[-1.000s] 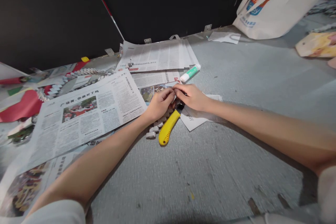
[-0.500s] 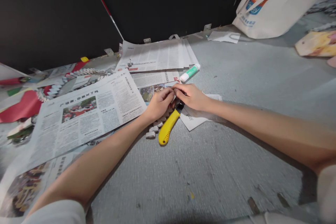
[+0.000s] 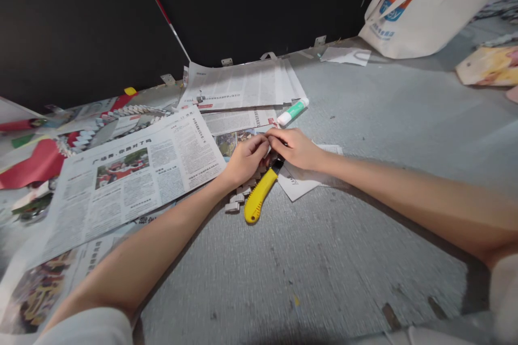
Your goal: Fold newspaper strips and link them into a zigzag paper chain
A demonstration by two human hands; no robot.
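My left hand point(image 3: 247, 159) and my right hand point(image 3: 294, 146) meet fingertip to fingertip at the middle of the view. Both have curled, closed fingers, and what they pinch is too small and hidden to name. A chain of folded paper pieces point(image 3: 238, 199) comes out from under my left hand. Beside it lies a yellow-handled cutter point(image 3: 260, 197), its dark upper end just below my right hand. White paper sheets point(image 3: 297, 183) lie partly under my right hand and wrist. A green and white glue stick point(image 3: 293, 112) rests just above my hands.
Newspaper sheets point(image 3: 137, 178) cover the left side, with another newspaper stack point(image 3: 238, 83) near the black panel point(image 3: 263, 5). Red paper point(image 3: 34, 164) and a folded-paper chain point(image 3: 84, 137) lie far left. A white bag point(image 3: 424, 16) stands at the back right.
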